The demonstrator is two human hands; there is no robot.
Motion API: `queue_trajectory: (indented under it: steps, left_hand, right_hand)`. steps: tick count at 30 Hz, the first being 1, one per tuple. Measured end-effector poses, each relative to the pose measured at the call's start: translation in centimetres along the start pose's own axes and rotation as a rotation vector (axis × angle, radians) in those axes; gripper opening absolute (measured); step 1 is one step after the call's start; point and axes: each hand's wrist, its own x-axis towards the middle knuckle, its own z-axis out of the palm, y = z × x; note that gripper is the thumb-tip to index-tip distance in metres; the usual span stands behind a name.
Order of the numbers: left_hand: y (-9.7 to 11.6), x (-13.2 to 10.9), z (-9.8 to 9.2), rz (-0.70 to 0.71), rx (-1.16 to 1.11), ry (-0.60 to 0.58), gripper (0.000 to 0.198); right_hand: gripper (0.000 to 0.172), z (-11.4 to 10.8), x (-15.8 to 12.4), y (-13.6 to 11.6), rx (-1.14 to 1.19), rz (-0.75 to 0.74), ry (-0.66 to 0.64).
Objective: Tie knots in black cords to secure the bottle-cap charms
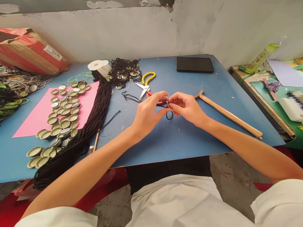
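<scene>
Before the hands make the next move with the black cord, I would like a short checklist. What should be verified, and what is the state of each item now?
1. Both hands on the work: left hand and right hand pinch a small metal piece together: ok.
2. Black cord loops below the fingers, free of the table clutter: ok.
3. Cord threaded through the piece: cannot tell, fingers hide it.
4. Scissors lie just behind the hands, blades slightly open: not ok.
5. Hammer lies flat beside the right hand, not touching it: ok.
</scene>
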Motion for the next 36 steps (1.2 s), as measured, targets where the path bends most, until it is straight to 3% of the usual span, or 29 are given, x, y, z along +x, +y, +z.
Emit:
queue_trajectory:
  steps: [10,15,20,28,31,36]
  left_hand:
    - [0.4,-0.1,0.0,-0.027,-0.032,-0.005,0.039]
    - [0.4,0.1,-0.2,-0.041,-0.040,0.002,0.040]
    - [0.2,0.5,-0.8,-0.082,-0.071,0.076,0.039]
    - [0.3,1.1,-1.6,-0.158,-0.084,0.140,0.037]
    - [0.0,1.1,-1.8,-0.164,-0.072,0.078,0.034]
    - [-1.4,1.0,-1.0,-0.161,-0.002,-0.116,0.029]
  right_hand:
    - [0.018,0.1,-0.3,-0.7,-0.089,-0.055,0.004]
    - [0.025,-0.5,0.1,-0.1,-0.018,-0.039,0.029]
    - [0.030,-2.2,0.9,-0.3,0.125,-0.028,0.171]
    - [0.025,-5.5,1.8,-1.3,0.349,-0.012,0.505]
    - [0.027,-5.9,1.8,-1.4,0.400,0.029,0.488]
    - [0.029,-5.0,1.4,-1.9,0.422,0.123,0.333]
